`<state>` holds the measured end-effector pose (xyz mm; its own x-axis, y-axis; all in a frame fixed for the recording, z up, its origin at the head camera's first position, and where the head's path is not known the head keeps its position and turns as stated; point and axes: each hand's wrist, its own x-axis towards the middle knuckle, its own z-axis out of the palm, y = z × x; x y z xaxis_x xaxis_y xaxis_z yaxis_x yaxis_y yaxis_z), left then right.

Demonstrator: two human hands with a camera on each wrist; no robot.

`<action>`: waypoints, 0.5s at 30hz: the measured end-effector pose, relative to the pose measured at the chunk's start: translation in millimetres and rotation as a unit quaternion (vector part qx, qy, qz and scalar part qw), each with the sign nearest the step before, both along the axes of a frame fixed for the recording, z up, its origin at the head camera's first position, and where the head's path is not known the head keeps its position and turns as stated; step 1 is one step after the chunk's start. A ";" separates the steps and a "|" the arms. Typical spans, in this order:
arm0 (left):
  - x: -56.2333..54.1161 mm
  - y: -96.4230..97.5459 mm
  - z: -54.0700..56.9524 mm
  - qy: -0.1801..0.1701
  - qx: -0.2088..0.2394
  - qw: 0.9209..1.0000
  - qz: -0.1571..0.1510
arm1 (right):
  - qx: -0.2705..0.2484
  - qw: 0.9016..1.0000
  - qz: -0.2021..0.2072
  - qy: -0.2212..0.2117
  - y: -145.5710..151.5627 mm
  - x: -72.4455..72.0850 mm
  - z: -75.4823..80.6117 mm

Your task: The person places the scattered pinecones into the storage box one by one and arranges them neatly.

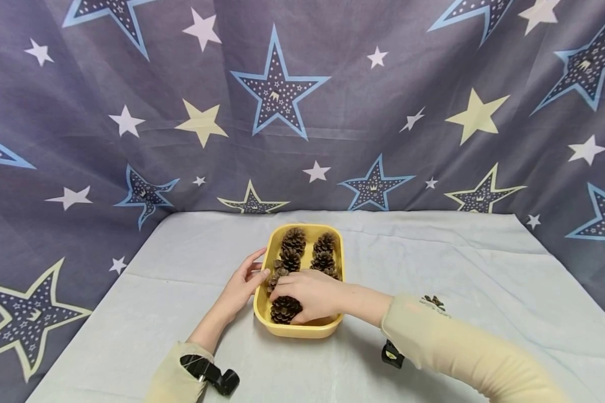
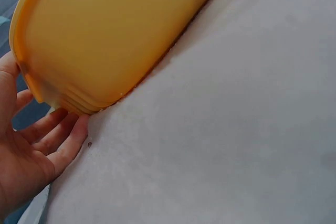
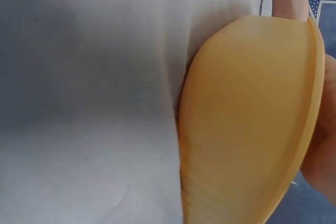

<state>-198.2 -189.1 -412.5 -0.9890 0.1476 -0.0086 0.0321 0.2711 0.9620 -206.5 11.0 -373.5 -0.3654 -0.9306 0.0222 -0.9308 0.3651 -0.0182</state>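
Observation:
A yellow plastic bin (image 1: 302, 331) stands on the cloth-covered table, with brown pine cones in two rows inside. My left hand (image 1: 241, 285) holds its left side, thumb at the rim and fingers against the outer wall; the left wrist view shows those fingertips (image 2: 79, 127) low on the wall. Reaching in from the right, my right hand (image 1: 312, 292) grips a pine cone (image 1: 284, 310) at the bin's near left corner, fingers on its far side and thumb on its near side. In the right wrist view, the bin wall (image 3: 247, 119) hides most of that hand.
More pine cones line the bin, such as one at the far left (image 1: 294, 239) and one at the far right (image 1: 325, 243). Another pine cone (image 1: 433, 302) lies on the table (image 1: 484, 268) behind the right sleeve. A star-patterned curtain (image 1: 302, 151) hangs behind the table.

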 end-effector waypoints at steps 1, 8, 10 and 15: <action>0.0 -0.1 0.0 -0.001 -0.001 1.000 0.001 | 0.001 1.000 -0.003 -0.001 -0.5 -0.2 -0.1; 0.2 -0.1 0.2 -0.003 0.000 1.000 0.004 | -0.007 1.000 -0.003 0.015 -4.6 -1.4 -3.2; 0.4 0.2 0.5 -0.002 0.001 1.000 0.003 | -0.014 1.000 -0.001 0.023 -5.4 -2.0 -5.0; 0.7 0.3 0.4 -0.003 0.001 1.000 0.002 | -0.029 0.999 -0.002 0.013 -5.0 -2.2 -7.0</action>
<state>-197.5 -188.8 -412.1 -0.9895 0.1442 -0.0136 0.0261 0.2699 0.9625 -208.7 6.0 -380.5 -0.3677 -0.9260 0.0852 -0.9298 0.3679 -0.0148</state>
